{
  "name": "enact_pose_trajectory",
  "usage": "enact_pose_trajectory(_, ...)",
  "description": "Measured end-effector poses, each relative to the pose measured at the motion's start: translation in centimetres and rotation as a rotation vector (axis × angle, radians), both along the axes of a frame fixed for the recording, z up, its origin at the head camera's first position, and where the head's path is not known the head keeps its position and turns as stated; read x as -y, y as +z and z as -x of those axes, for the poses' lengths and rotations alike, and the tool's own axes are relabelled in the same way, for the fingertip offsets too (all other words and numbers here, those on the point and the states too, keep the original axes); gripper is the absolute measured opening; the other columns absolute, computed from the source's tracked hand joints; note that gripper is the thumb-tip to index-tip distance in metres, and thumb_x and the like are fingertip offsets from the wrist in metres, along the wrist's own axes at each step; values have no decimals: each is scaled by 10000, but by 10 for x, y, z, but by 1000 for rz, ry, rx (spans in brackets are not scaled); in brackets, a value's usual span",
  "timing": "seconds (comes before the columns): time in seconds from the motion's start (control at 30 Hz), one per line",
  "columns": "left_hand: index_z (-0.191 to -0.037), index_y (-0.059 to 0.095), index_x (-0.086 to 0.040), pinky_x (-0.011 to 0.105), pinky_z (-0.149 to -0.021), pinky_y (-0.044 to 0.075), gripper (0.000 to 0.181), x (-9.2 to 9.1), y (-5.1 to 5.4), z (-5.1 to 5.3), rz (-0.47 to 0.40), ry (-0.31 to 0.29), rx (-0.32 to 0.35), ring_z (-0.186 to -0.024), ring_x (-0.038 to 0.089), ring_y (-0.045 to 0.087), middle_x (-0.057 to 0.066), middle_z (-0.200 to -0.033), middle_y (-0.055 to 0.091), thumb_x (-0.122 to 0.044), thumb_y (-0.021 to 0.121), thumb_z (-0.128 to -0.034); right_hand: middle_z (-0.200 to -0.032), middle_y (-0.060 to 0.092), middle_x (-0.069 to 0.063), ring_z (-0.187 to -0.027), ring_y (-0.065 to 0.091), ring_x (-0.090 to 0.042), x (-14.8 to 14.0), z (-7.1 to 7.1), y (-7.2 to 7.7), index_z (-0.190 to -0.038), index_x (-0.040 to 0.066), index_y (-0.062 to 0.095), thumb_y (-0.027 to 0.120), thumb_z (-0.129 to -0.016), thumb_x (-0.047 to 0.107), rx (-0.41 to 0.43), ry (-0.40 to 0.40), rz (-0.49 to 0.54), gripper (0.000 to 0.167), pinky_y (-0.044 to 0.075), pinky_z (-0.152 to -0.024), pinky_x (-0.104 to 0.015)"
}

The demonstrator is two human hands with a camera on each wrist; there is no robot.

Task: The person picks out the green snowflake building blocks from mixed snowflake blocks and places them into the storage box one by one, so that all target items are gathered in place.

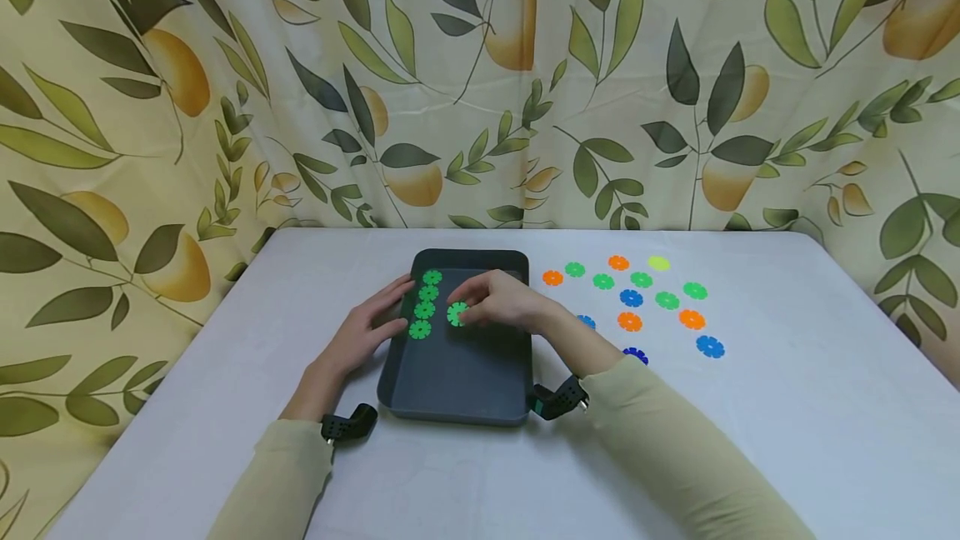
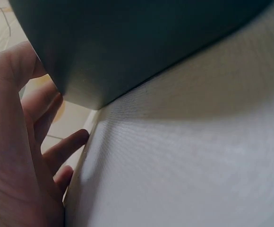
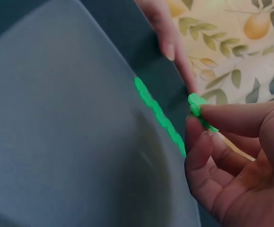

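Over the dark tray [image 1: 457,394], the right hand [image 1: 493,300] is pinching a green disc [image 1: 454,314] between thumb and fingers. That disc is hovering just right of four green discs [image 1: 424,309], which are forming a row lengthwise inside the tray's left wall. The left hand [image 1: 369,326], fingers spread, is touching the tray's left side, gripping nothing. Right of the tray, loose coloured discs [image 1: 667,301] are lying on the counter [image 1: 202,415].

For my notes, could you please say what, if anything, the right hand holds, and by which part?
The right hand pinches a green disc near its edge.
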State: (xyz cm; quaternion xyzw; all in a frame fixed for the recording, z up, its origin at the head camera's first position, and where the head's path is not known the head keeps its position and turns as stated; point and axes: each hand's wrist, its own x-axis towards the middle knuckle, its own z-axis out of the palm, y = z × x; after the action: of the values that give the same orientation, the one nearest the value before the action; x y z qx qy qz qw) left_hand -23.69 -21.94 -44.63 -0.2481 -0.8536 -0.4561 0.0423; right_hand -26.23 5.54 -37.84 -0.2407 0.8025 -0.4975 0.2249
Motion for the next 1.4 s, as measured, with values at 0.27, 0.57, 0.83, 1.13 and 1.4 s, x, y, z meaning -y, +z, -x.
enact_pose_trajectory(0.27,-1522,446,-43,582,-1181,163,563,-1,1,0,-18,-9,7,-1500,308,239,98,-1619,327,-110,605,-987,-846,681,-52,-748,590,-175,19,-4,-3,-1208,-30,699,701,-900,32,53,-4,-82,314,528,-702,-256)
enact_pose_trajectory(0.57,-1533,444,-81,551,-1184,184,566,2,-2,2,3,-4,2,-1499,247,251,17,-1624,327,-156,603,-996,-801,656,-40,-676,564,-159,35,-8,-5,-1197,-42,695,688,-871,7,107,15,-97,330,504,-670,-264)
enact_pose_trajectory(0.83,-1531,445,-77,553,-1184,182,562,3,-2,2,-6,-9,-1,-1499,249,250,16,-1623,329,-155,604,-997,-933,655,-73,-728,590,-157,44,-8,-6,-1162,-42,695,698,-857,-4,156,10,-108,308,557,-717,-288)
enact_pose_trajectory(1.13,-1502,441,21,572,-1180,175,543,-4,8,-4,-43,-24,15,-1493,326,249,145,-1611,326,-29,596,-984,-949,681,-84,-792,638,-148,50,-8,-6,-1178,-85,679,683,-828,-76,198,30,-83,350,587,-774,-326)
enact_pose_trajectory(1.4,-1486,425,79,590,-1173,179,548,-7,21,-13,-53,-30,35,-1480,398,248,230,-1593,314,20,588,-966,-865,713,-109,-730,651,-141,53,-9,-5,-1111,-107,687,683,-836,-117,88,69,-113,275,589,-713,-308)
